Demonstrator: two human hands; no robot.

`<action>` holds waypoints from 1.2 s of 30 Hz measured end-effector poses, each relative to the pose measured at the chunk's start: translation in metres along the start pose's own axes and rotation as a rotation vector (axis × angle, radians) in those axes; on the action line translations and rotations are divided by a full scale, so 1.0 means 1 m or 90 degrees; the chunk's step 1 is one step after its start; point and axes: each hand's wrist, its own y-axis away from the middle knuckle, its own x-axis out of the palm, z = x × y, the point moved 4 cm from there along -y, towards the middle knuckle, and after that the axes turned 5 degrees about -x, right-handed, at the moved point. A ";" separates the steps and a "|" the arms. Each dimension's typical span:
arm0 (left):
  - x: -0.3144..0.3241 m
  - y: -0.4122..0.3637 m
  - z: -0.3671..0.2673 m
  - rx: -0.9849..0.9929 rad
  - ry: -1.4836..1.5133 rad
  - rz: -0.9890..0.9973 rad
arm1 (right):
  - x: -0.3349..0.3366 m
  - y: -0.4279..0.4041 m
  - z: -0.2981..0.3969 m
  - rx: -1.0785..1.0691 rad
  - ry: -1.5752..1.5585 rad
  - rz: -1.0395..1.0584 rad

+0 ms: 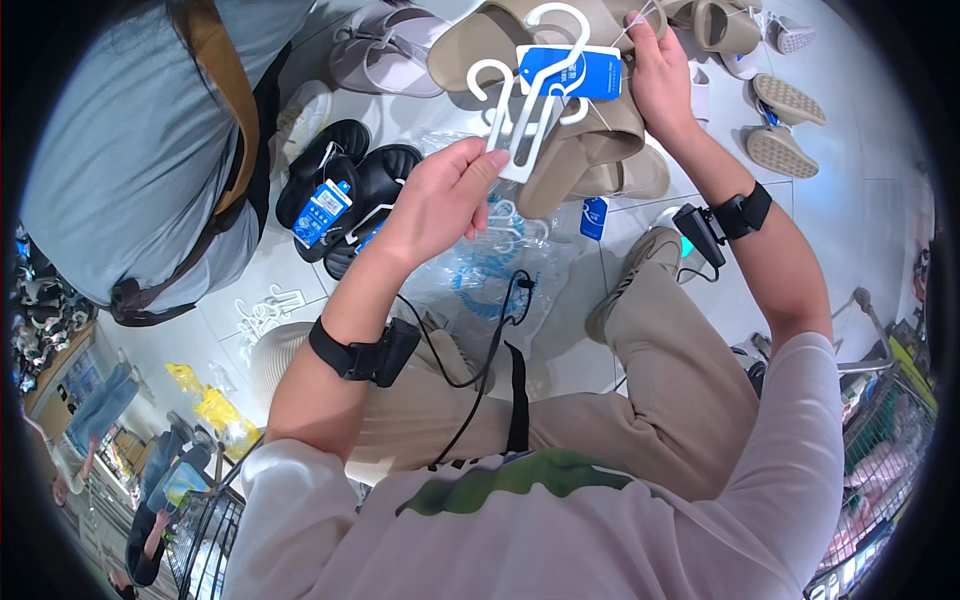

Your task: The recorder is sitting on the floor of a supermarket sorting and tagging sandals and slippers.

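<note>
My left hand pinches white plastic shoe hangers between thumb and fingers, in front of me. My right hand grips a thin clear tie at the edge of a tan slide sandal. A blue and white tag hangs across this sandal, behind the hanger's hook. More tan slides are just below and beside it, one with a blue tag. Black slippers with blue tags are left of my left hand. A clear plastic bag is on the floor under my left hand.
Loose white hangers and a yellow plastic bag are on the tiles to the left. Another person is close at the upper left. Pale lilac sandals are beyond. Wire carts stand at both sides. A black cable crosses my lap.
</note>
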 end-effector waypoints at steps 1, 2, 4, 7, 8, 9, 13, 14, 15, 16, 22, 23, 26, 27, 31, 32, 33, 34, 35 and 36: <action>-0.001 0.000 -0.001 0.013 0.001 -0.035 | 0.004 0.002 0.003 0.000 -0.001 0.000; 0.000 -0.002 0.001 0.012 0.001 -0.035 | 0.007 0.004 0.005 -0.003 -0.042 -0.017; -0.001 -0.007 0.009 -0.006 0.097 -0.079 | 0.010 0.008 0.009 -0.009 -0.084 -0.036; 0.021 -0.008 0.017 0.010 0.307 -0.140 | 0.011 0.013 0.013 -0.032 -0.029 -0.112; 0.029 -0.006 0.020 -0.053 0.352 -0.167 | 0.012 0.014 0.015 -0.019 0.001 -0.128; 0.033 -0.005 0.020 -0.051 0.354 -0.168 | 0.013 0.015 0.017 -0.022 0.000 -0.126; 0.050 0.003 0.013 -0.138 0.591 -0.132 | 0.017 0.011 0.011 -0.035 -0.087 -0.151; 0.054 0.003 0.013 -0.166 0.681 -0.119 | 0.017 0.006 0.006 -0.083 -0.077 -0.136; 0.055 0.004 0.015 -0.194 0.771 -0.109 | 0.021 0.004 0.011 -0.131 -0.070 -0.118; 0.054 0.005 0.016 -0.191 0.775 -0.114 | 0.024 0.006 0.013 -0.133 -0.074 -0.113; 0.047 -0.001 0.009 -0.182 1.053 -0.011 | 0.039 0.019 0.034 -0.244 -0.065 -0.076; 0.044 -0.004 0.009 -0.174 1.059 -0.020 | 0.042 0.021 0.037 -0.247 -0.072 -0.067; 0.038 -0.010 0.012 -0.144 1.090 -0.008 | 0.048 0.023 0.036 -0.182 -0.137 -0.041; 0.038 -0.012 0.011 -0.140 1.094 -0.009 | 0.048 0.022 0.037 -0.184 -0.137 -0.036; 0.040 -0.013 0.008 -0.172 1.071 0.046 | 0.052 0.025 0.042 -0.220 -0.118 -0.013; 0.042 -0.012 0.004 -0.161 1.048 0.137 | 0.054 0.027 0.043 -0.220 -0.141 -0.004; 0.040 -0.010 0.003 -0.159 1.050 0.137 | 0.055 0.029 0.042 -0.222 -0.162 0.005; 0.042 -0.006 -0.003 -0.153 1.029 0.239 | 0.055 0.032 0.040 -0.223 -0.162 0.007; 0.046 -0.003 -0.007 -0.146 1.003 0.339 | 0.056 0.035 0.034 -0.189 -0.162 0.029; 0.048 -0.002 -0.006 -0.146 1.004 0.340 | 0.057 0.037 0.030 -0.154 -0.161 0.050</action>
